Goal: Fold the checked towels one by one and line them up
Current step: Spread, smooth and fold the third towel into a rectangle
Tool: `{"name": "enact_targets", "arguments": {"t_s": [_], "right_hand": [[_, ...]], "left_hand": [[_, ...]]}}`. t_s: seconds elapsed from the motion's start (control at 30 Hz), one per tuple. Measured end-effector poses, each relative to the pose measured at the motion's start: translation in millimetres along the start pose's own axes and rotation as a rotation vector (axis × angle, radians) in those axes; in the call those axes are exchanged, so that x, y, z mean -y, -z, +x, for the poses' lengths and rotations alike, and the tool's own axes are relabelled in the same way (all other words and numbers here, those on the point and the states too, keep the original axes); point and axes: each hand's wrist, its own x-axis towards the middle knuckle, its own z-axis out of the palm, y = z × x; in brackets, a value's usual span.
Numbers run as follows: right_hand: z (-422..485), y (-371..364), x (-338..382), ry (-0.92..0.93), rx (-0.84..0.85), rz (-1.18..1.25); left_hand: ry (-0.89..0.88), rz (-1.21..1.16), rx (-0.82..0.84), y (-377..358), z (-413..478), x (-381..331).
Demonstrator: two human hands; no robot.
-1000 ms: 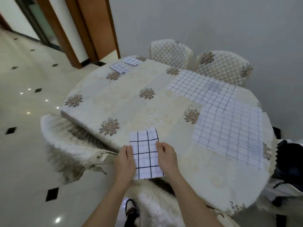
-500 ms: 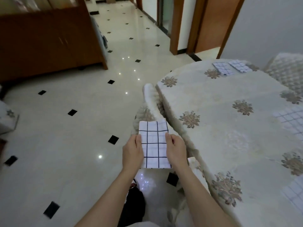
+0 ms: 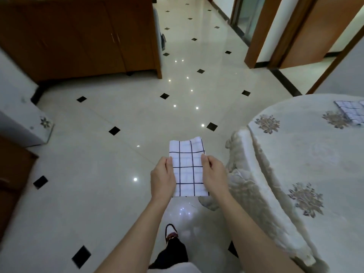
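A folded white towel with dark checks (image 3: 187, 167) is held flat in the air over the floor, left of the table. My left hand (image 3: 162, 177) grips its left edge and my right hand (image 3: 213, 174) grips its right edge, thumbs on top. Another folded checked towel (image 3: 349, 112) lies on the table (image 3: 315, 154) near its far right part, cut off by the frame edge.
A padded chair (image 3: 254, 194) stands against the table's left side, close to my right hand. A brown cabinet (image 3: 78, 36) stands at the far left, a white unit (image 3: 21, 119) at the left edge. Glossy tiled floor spreads ahead; doorways lie at the upper right.
The view has swung left, away from the table and toward the floor. Both hands keep hold of the folded towel, which has left the tabletop and now hangs over the floor.
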Motion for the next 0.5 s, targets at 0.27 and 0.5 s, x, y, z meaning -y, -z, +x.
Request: {"name": "enact_targets", "arguments": {"t_s": [0.27, 0.5], "right_hand": [[102.5, -64.8, 51.4, -0.059, -0.037, -0.008], [192.8, -93.0, 58.0, -0.101, -0.091, 0.012]], "left_hand": [[-0.008, 0.03, 0.054, 11.0, 140.9, -7.4], [-0.044, 0.048, 0.135, -20.8, 240.6, -14.1]]}}
